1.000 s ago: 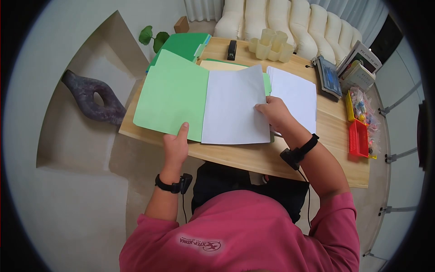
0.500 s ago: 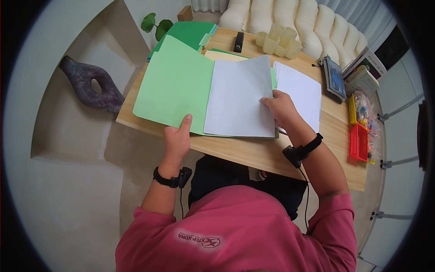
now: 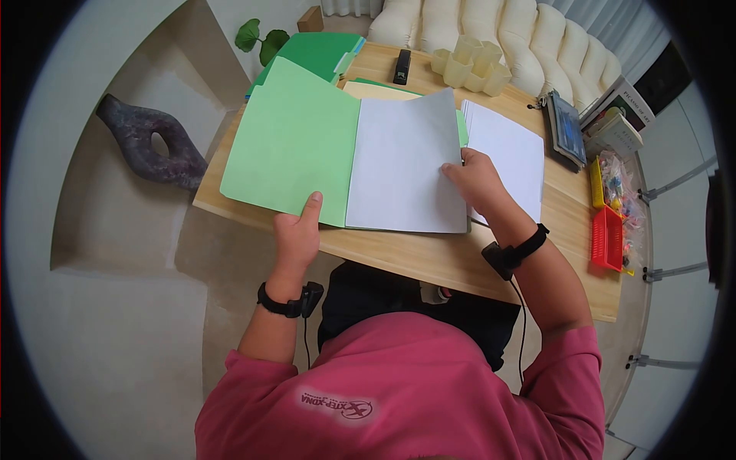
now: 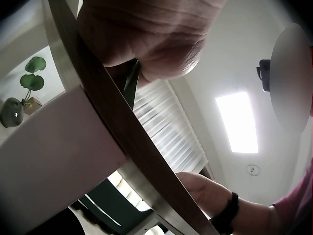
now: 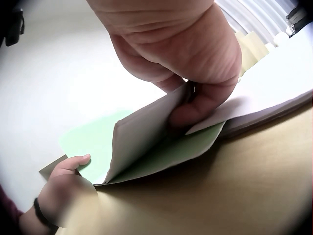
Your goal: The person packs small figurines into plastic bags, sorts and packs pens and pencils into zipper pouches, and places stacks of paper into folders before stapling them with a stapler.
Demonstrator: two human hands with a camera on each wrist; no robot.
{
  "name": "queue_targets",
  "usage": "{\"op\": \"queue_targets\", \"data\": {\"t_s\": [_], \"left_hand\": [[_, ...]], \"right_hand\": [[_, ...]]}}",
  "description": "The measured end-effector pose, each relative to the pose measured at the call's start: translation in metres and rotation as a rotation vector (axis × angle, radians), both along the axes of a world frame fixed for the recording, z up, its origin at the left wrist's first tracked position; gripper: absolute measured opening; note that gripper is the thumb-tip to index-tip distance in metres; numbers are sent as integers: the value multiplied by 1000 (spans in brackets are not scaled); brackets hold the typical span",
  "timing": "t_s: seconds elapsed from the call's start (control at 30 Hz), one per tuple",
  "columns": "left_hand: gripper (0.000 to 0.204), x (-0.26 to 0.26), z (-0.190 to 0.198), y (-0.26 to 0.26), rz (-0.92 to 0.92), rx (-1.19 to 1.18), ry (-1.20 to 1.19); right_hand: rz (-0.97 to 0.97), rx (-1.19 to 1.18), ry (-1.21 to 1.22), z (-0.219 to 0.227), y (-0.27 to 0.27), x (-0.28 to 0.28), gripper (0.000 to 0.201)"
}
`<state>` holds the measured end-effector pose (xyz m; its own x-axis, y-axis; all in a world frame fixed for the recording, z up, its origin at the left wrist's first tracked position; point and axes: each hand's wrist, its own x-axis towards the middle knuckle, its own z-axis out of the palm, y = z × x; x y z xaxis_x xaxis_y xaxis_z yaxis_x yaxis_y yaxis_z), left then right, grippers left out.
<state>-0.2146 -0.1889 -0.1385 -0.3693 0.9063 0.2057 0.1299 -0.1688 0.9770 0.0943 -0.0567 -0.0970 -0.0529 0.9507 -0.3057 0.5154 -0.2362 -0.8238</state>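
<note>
A light green folder [image 3: 291, 146] lies spread at the table's front edge. The left hand [image 3: 297, 234] grips the lower edge of its left flap, thumb on top. White sheets [image 3: 406, 169] cover the folder's right side. On their right edge the right hand [image 3: 479, 180] pinches them, thumb above and fingers beneath. In the right wrist view, the sheets [image 5: 142, 132] stand tilted up from the green folder [image 5: 195, 147], held by the right hand [image 5: 181, 54]. The left wrist view shows the left hand [image 4: 151, 36] around a green edge [image 4: 131, 85].
Another white paper stack [image 3: 510, 153] lies to the right. Behind are dark green folders [image 3: 322, 54], a black stapler [image 3: 402, 67] and a cream holder [image 3: 471, 67]. Books [image 3: 617, 115], a blue-covered item [image 3: 566, 130] and a red basket [image 3: 607, 238] stand along the right side.
The camera view has shifted a little. Between the earlier frames the folder and sheets came down toward the table, their lower right corner lower over the folder. Both hands keep their hold.
</note>
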Motion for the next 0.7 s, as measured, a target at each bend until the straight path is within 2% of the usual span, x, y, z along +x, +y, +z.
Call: {"op": "queue_targets", "data": {"t_s": [0.1,0.3,0.5,0.57,0.7], "left_hand": [[31,-2,-1,0,-18,-33,-13],[31,1,1,2,-12,28,-22],[30,0,-1,2,-14,21,-46],[30,0,0,1,-10,10,-12],[30,1,-2,1,-12,16,-42]], "right_hand": [[18,19,-78,-7,7,4,40],[55,27,-125,13,-4,-4,45],[27,-73,-213,31,-6,-1,51],[129,147,-551,34,-9,6,54],[87,296,-705,66,-11,3,54]]}}
